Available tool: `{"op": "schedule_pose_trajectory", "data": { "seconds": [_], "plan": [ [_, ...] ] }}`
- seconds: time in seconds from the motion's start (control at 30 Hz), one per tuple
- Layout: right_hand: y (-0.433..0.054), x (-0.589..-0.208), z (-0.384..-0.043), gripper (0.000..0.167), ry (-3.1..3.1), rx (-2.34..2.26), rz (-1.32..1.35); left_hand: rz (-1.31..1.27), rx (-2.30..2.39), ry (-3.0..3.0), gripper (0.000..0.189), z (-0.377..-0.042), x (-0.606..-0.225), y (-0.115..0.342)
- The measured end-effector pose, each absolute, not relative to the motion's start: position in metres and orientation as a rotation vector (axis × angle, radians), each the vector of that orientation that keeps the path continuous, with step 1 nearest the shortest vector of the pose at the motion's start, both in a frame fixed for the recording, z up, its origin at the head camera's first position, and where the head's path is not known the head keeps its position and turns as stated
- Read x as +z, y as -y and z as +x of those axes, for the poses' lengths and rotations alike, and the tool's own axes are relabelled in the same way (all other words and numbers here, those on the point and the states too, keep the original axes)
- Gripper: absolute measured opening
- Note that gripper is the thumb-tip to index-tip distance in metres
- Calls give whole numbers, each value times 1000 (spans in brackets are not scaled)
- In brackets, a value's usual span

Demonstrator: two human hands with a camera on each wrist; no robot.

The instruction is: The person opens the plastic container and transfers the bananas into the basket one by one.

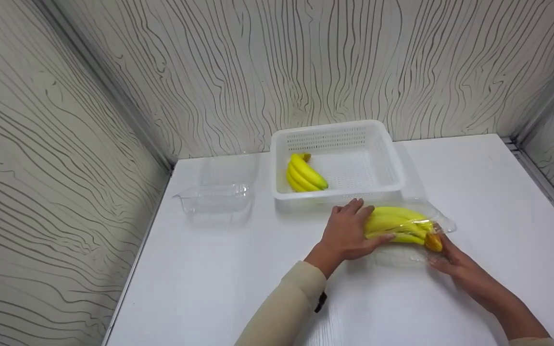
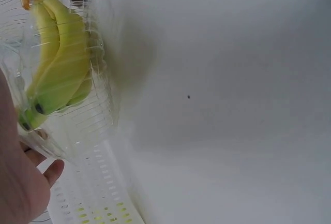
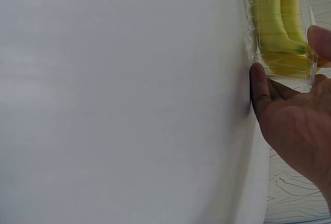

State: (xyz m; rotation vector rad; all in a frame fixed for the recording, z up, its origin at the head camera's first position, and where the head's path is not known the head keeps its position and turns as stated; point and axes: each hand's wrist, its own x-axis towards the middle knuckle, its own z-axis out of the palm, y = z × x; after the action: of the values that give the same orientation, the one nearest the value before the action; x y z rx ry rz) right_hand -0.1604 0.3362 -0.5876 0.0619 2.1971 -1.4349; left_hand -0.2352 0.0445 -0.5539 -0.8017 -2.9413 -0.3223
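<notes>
Both hands are busy with one see-through container (image 1: 404, 259), a large bunch of bananas (image 1: 395, 221) lying inside it, toward the right side of the table (image 1: 200, 283). The left hand (image 1: 351, 233) grips the end where the banana tips point, thumb across the near side and fingers at the far side. The right hand (image 1: 464, 269) holds the opposite end — its thumb low at the near edge, its fingers up beside the brownish stem. Light glints off the plastic over the fruit; I cannot tell whether the lid is fully closed, nor whether the base touches the table.

Just behind the left hand stands a white basket (image 1: 337, 193) with slotted walls, close to the patterned back wall (image 1: 267, 72). In its left part lies a smaller bunch (image 1: 304, 174), stem to the back and greenish tips toward the front. Well apart, on the left of the table, sits another see-through container (image 1: 214, 199) — upright, its lid raised behind it. A pale sleeve (image 1: 286, 302) covers the left forearm.
</notes>
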Motion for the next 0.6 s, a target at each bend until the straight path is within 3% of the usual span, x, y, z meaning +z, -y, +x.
{"op": "schedule_pose_trajectory", "data": {
  "seconds": [0.6],
  "plan": [
    [-334,-592,-156,98,-2246,-1488,8,-780,-438,2959,85,-232,-548,-44]
  ]
}}
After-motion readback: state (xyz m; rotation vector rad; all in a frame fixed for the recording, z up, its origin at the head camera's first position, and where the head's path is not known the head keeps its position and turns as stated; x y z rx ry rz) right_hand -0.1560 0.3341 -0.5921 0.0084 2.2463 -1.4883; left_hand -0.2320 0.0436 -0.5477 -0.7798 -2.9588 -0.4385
